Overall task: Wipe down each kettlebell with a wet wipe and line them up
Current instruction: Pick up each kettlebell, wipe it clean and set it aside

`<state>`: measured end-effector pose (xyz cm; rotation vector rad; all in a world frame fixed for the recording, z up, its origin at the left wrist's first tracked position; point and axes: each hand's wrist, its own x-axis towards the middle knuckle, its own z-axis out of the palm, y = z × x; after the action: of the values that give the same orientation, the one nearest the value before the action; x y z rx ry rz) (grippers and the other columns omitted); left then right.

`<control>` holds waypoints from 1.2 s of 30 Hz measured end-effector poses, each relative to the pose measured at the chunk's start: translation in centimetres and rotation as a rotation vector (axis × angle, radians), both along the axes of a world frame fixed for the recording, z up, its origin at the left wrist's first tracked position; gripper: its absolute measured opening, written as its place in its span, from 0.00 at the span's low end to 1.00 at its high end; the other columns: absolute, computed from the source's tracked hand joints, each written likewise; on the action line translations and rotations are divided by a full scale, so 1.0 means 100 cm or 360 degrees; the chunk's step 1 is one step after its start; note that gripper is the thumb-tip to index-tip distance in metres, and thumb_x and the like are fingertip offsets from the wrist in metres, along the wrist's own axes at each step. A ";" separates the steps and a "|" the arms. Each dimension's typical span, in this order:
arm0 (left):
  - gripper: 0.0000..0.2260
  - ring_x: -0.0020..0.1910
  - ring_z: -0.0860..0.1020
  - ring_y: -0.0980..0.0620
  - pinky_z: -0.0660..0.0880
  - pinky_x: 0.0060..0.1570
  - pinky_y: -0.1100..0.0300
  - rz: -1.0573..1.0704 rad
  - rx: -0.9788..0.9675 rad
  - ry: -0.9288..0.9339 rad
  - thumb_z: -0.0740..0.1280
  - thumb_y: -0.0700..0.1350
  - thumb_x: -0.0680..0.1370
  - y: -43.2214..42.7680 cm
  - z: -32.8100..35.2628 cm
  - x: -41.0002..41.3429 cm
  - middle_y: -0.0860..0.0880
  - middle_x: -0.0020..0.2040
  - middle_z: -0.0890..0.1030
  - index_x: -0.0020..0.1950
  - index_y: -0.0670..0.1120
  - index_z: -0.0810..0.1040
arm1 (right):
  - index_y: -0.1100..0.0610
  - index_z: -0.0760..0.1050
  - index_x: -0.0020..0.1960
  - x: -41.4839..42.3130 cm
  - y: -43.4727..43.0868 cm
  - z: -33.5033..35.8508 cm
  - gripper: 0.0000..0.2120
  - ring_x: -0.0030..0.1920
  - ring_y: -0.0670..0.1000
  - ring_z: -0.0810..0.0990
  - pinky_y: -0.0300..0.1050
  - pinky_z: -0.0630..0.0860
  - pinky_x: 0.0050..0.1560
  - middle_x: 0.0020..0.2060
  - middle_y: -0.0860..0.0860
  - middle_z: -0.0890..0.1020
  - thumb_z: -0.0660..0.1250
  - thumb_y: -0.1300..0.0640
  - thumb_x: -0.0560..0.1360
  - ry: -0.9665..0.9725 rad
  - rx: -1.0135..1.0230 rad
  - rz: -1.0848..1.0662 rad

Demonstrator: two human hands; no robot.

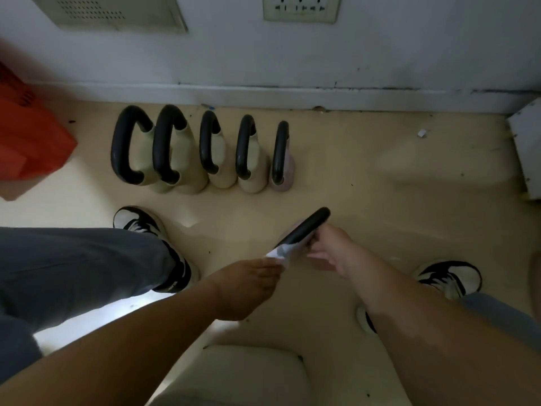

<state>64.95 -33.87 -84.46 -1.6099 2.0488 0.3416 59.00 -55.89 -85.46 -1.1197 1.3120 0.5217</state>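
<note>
Far left: an orange bag (pixel 35 136), creased and blurred, sits on the beige floor (pixel 366 177). Above it, a perforated vent grille (pixel 117 10) is set in the white wall (pixel 263 60).

Next, the row of kettlebells (pixel 205 150) stands along the skirting: five, upright, packed side by side. They have smooth black loop handles and matte tapering bodies. Four are cream; the rightmost, the pink kettlebell (pixel 282 174), is pale pink. The floor around them is scuffed and speckled with dirt.

Below the row is the left shoe (pixel 155 244), black and white, under a grey trouser leg.

Centre foreground: the left hand (pixel 248 285), its fingers pinching a crumpled white wet wipe (pixel 278 253) wrapped round the near end of the held kettlebell's handle. The held kettlebell (pixel 310 225) tilts, its handle slanting up to the right. The pale body is mostly hidden, and I cannot tell whether it touches the floor. A socket plate (pixel 301 8) is on the wall above. A pale padded seat (pixel 248 376) fills the bottom edge.

The right hand (pixel 330 250) grips the handle from the right, thumb and forefinger closed on it.

Further right is the right shoe (pixel 450 276). Far right, a white box (pixel 527 148) stands by the wall.
</note>
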 end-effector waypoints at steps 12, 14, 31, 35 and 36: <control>0.20 0.40 0.74 0.47 0.69 0.43 0.59 0.3732 -0.0568 0.2114 0.56 0.52 0.84 -0.067 0.031 -0.028 0.44 0.45 0.78 0.61 0.39 0.77 | 0.58 0.69 0.74 0.001 0.003 0.004 0.43 0.64 0.59 0.79 0.56 0.78 0.58 0.65 0.59 0.79 0.53 0.25 0.75 -0.0186 0.0221 -0.0245; 0.16 0.37 0.73 0.51 0.68 0.37 0.61 0.3901 -0.0714 0.2163 0.53 0.50 0.86 -0.086 0.040 -0.043 0.46 0.45 0.77 0.55 0.43 0.76 | 0.58 0.75 0.68 -0.001 0.002 -0.002 0.42 0.50 0.57 0.84 0.50 0.80 0.44 0.52 0.56 0.84 0.56 0.24 0.73 -0.0181 0.0196 -0.0231; 0.17 0.42 0.81 0.44 0.79 0.50 0.49 0.3591 -0.0687 0.2626 0.58 0.54 0.82 -0.131 0.096 -0.007 0.43 0.44 0.82 0.47 0.44 0.79 | 0.54 0.75 0.40 0.007 -0.002 0.012 0.24 0.29 0.52 0.69 0.43 0.61 0.33 0.29 0.53 0.75 0.63 0.32 0.74 -0.0278 0.0142 -0.0208; 0.12 0.49 0.78 0.43 0.76 0.46 0.52 0.3858 -0.0677 0.3122 0.58 0.48 0.84 -0.095 0.090 0.019 0.40 0.51 0.80 0.54 0.42 0.77 | 0.58 0.80 0.53 -0.002 -0.009 0.023 0.35 0.42 0.58 0.83 0.48 0.79 0.42 0.46 0.58 0.84 0.61 0.26 0.72 -0.0093 -0.0093 0.0086; 0.12 0.48 0.79 0.43 0.76 0.45 0.52 0.3841 -0.0633 0.3245 0.59 0.48 0.84 -0.091 0.089 0.020 0.40 0.50 0.81 0.54 0.41 0.77 | 0.60 0.80 0.52 -0.001 -0.011 0.032 0.36 0.40 0.58 0.83 0.49 0.80 0.41 0.46 0.61 0.85 0.61 0.26 0.72 -0.0063 -0.0240 0.0230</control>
<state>66.95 -42.93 -75.60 1.1549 0.6494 -1.0758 58.85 -56.98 -82.24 -1.3509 1.2578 0.5103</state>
